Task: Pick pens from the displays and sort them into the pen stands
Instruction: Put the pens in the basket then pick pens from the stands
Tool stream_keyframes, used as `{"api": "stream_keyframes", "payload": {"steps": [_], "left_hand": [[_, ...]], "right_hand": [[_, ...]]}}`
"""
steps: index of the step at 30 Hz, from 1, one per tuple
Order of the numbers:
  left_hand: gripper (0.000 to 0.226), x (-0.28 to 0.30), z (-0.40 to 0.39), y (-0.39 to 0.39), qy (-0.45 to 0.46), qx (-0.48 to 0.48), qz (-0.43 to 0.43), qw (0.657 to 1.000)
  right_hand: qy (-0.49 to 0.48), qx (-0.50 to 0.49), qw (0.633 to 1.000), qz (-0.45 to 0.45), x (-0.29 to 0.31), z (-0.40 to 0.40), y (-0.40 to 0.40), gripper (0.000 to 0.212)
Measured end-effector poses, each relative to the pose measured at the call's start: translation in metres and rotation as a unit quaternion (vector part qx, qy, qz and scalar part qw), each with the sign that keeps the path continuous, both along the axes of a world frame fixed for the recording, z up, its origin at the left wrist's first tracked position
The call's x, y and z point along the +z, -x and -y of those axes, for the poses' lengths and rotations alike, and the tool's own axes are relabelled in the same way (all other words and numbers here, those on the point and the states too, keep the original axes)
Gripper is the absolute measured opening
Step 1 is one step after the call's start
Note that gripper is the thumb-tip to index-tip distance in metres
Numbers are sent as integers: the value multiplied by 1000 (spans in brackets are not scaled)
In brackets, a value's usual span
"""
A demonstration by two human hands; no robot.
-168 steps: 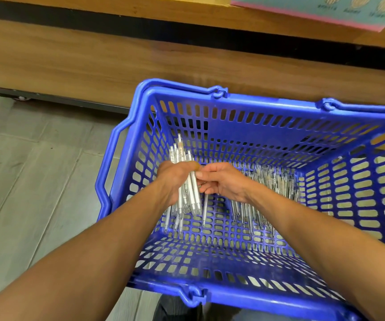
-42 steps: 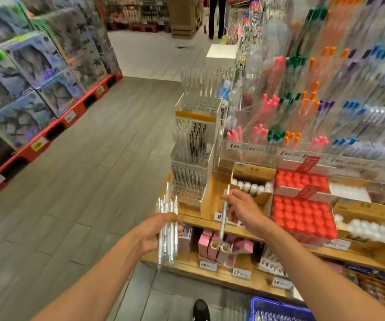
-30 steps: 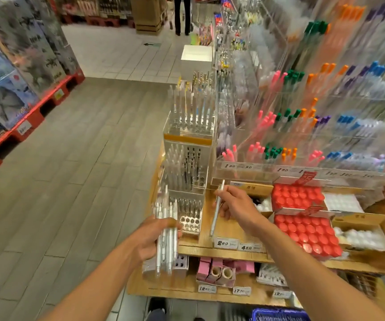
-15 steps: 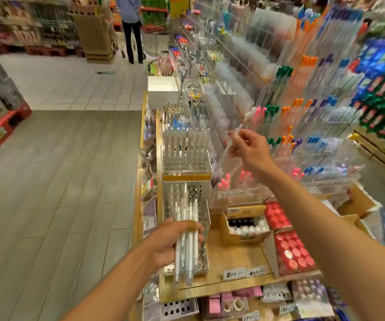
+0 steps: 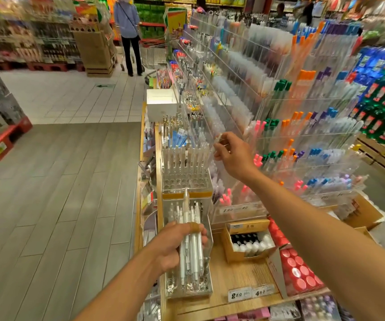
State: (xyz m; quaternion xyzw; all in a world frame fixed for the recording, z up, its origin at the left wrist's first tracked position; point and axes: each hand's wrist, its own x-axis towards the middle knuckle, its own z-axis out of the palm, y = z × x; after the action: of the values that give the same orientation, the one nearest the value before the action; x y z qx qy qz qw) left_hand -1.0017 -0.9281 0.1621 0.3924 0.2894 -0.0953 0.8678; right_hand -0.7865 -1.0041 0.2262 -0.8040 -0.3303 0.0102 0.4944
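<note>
Your left hand (image 5: 175, 245) grips a pen bundle (image 5: 190, 242); right hand (image 5: 232, 154) pinches one pen (image 5: 218, 138) above the stand (image 5: 185, 179). A loose pinch could drop it past the slots.

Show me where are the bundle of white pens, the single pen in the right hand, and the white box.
bundle of white pens (image 5: 192, 253), head view, middle of barrels.
single pen (image 5: 218, 138), head view, top end.
white box (image 5: 161, 105), head view, front wall.
</note>
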Motion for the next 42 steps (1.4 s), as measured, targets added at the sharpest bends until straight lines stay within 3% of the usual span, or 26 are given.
{"api": "stream_keyframes", "payload": {"steps": [8, 14, 24, 28, 32, 36, 40, 42], "left_hand": [[11, 5, -5, -7, -39, 10, -17, 999], [6, 11, -7, -12, -42, 8, -10, 999], [5, 20, -13, -24, -45, 26, 2, 999], [6, 23, -15, -28, -51, 26, 9, 998], [9, 25, -15, -30, -51, 30, 16, 998], [10, 28, -12, -29, -60, 23, 22, 998], [36, 24, -10, -30, -72, 38, 18, 996], [34, 24, -9, -30, -72, 42, 16, 996]], "right_hand": [[94, 16, 995, 34, -12, -4, 2, 10], [65, 33, 997, 25, -24, -7, 1, 20], [135, 62, 983, 105, -27, -6, -11, 18], [106, 38, 992, 51, -29, -5, -11, 18], [147, 31, 986, -66, -27, -2, -6, 20], [152, 163, 951, -216, -22, 6, 8, 23], [181, 231, 924, -244, -18, 9, 24, 32], [174, 220, 924, -262, -18, 9, 29, 26]]}}
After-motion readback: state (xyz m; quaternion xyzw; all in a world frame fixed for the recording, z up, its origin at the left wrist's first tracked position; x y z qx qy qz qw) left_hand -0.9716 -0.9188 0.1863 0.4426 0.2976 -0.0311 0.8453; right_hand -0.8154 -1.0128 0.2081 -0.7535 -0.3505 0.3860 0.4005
